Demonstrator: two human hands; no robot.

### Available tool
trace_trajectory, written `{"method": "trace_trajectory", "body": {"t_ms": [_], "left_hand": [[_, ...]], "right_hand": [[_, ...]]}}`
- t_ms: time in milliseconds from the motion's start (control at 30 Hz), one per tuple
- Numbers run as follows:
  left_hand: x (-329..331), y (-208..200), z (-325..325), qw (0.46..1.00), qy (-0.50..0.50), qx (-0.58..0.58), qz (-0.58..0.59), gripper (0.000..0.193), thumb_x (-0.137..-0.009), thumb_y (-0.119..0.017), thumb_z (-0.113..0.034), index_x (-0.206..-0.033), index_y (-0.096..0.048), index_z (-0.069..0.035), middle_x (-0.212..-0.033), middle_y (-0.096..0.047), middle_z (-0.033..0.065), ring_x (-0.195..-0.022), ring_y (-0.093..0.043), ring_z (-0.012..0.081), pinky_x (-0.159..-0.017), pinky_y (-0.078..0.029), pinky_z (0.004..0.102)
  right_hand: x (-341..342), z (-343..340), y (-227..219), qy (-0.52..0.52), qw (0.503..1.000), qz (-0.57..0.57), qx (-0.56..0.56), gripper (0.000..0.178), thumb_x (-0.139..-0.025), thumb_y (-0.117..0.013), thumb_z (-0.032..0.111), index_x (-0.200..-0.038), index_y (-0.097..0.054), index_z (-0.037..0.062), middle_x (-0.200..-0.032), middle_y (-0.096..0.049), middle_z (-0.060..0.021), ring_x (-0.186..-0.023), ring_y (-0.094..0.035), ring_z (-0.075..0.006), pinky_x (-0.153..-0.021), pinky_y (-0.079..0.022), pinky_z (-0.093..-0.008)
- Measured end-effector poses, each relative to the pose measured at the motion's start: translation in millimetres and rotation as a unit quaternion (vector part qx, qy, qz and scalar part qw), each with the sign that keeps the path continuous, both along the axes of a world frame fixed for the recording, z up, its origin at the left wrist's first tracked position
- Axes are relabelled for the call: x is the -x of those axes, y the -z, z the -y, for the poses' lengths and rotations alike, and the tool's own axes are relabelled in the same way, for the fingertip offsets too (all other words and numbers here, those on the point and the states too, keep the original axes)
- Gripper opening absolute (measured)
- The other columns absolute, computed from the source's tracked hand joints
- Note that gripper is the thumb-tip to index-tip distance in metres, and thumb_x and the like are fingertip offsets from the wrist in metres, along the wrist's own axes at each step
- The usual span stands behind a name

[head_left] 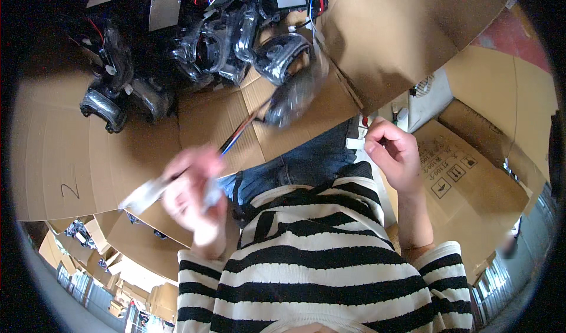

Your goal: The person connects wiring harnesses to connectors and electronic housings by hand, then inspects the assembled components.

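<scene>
My left hand, smeared by motion, is closed on a bundle of coloured wires. The wires run up to a dark lamp unit with a clear cover, itself blurred, over the edge of the cardboard. A whitish blurred strip sticks out on the left side of this hand; what it is I cannot make out. My right hand pinches a small white tag between thumb and fingers, apart from the lamp.
Several similar lamp units with wires lie heaped at the back of the cardboard in front of me. An open carton stands at the right. More boxes are at the lower left.
</scene>
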State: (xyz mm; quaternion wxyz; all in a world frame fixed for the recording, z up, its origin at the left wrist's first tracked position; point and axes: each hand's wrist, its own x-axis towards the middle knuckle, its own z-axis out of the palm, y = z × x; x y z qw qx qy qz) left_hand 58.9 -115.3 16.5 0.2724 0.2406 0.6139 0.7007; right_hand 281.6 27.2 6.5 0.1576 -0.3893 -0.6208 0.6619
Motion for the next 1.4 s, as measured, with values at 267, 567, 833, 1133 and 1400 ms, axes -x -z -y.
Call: {"method": "trace_trajectory", "body": {"t_ms": [267, 567, 833, 1133, 1400], "left_hand": [[69.8, -146.1, 117.6, 0.885, -0.318, -0.092, -0.328, 0.014, -0.086, -0.043, -0.014, -0.091, -0.049, -0.002, -0.065, -0.045, 0.0027, -0.059, -0.043, 0.0155, -0.067, -0.037, 0.0318], [187.2, -156.0, 377.7, 0.46, -0.371, 0.508, -0.627, 0.021, -0.08, -0.049, -0.005, -0.099, -0.058, -0.006, -0.072, -0.056, 0.0055, -0.062, -0.053, 0.0172, -0.055, -0.044, 0.0268], [149.7, -16.8, 233.3, 0.606, -0.39, 0.476, -0.504, 0.03, -0.087, -0.046, -0.022, -0.103, -0.056, 0.001, -0.1, -0.058, 0.0141, -0.084, -0.057, 0.021, -0.075, -0.045, 0.0292], [32.4, 95.6, -145.3, 0.943, 0.172, 0.173, -0.225, 0.046, -0.074, -0.065, -0.018, -0.111, -0.049, 0.003, -0.101, -0.056, 0.015, -0.089, -0.056, 0.0188, -0.078, -0.044, 0.0276], [3.4, 188.6, -230.9, 0.863, 0.173, 0.269, -0.39, 0.028, -0.072, -0.062, -0.029, -0.087, -0.061, -0.005, -0.091, -0.059, 0.0148, -0.074, -0.057, 0.0215, -0.07, -0.045, 0.0284]], "right_hand": [[11.4, -5.3, 8.3, -0.062, 0.998, 0.011, -0.007, 0.007, -0.078, -0.056, 0.006, -0.074, -0.054, 0.0012, -0.068, -0.048, -0.0024, -0.061, -0.045, -0.0074, -0.052, -0.035, -0.0205], [22.1, -0.8, 2.8, -0.119, 0.993, -0.004, -0.017, 0.005, -0.078, -0.055, 0.001, -0.073, -0.052, 0.0003, -0.07, -0.046, -0.0022, -0.062, -0.044, -0.0081, -0.055, -0.035, -0.0209], [7.2, 1.9, 17.2, -0.105, 0.994, 0.025, -0.032, 0.006, -0.078, -0.054, 0.001, -0.073, -0.052, 0.0012, -0.07, -0.047, -0.002, -0.063, -0.044, -0.0087, -0.054, -0.036, -0.0206], [12.4, -4.1, -6.1, -0.087, 0.994, -0.004, -0.069, 0.006, -0.073, -0.055, 0.005, -0.069, -0.053, 0.003, -0.066, -0.05, -0.006, -0.065, -0.049, -0.0186, -0.058, -0.039, -0.029], [0.7, -1.6, 3.0, -0.071, 0.995, -0.009, -0.067, 0.007, -0.075, -0.055, 0.004, -0.069, -0.052, 0.0033, -0.065, -0.048, -0.0027, -0.061, -0.044, -0.0125, -0.053, -0.034, -0.0237]]}}
